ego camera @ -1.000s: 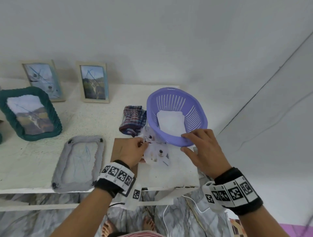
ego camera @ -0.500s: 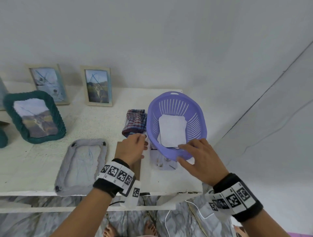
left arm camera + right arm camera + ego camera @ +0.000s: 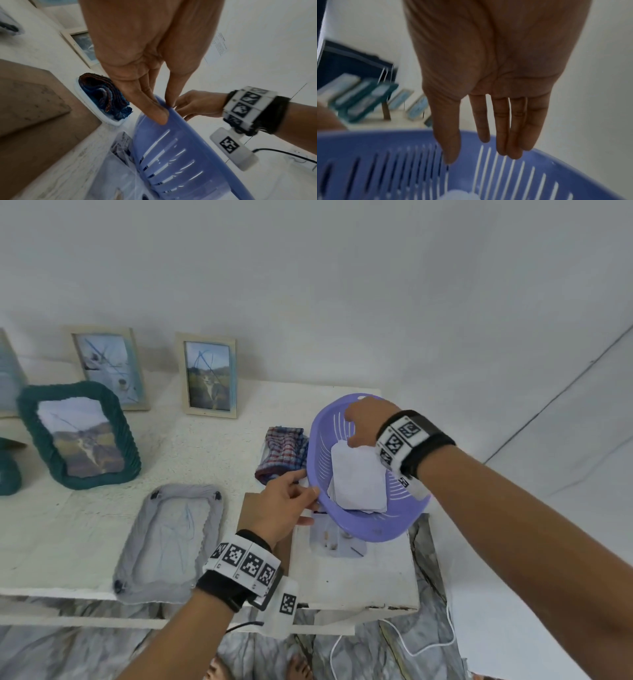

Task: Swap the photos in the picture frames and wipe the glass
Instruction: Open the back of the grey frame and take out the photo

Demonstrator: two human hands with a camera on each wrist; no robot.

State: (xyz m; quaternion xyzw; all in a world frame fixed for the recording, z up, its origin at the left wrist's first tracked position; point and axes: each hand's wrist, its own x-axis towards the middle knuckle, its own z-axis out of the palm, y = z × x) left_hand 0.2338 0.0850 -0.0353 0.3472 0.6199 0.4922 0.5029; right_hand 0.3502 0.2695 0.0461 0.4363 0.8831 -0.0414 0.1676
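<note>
White table (image 3: 85,542); frames (image 3: 209,374) behind lilac basket (image 3: 383,529).

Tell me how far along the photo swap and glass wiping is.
Looks done: the grey frame lies flat, opened, brown backing board beside it. In hand: left hand pinches the purple slotted plastic basket; right hand reaches over white photo paper. Left: the folded checked cloth lies unused; whether the standing frames are finished is unclear.

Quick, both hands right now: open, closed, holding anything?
Left hand: pinching the near rim of the purple basket.
Right hand: open, fingers straight, reaching over the basket's far rim, holding nothing.
</note>
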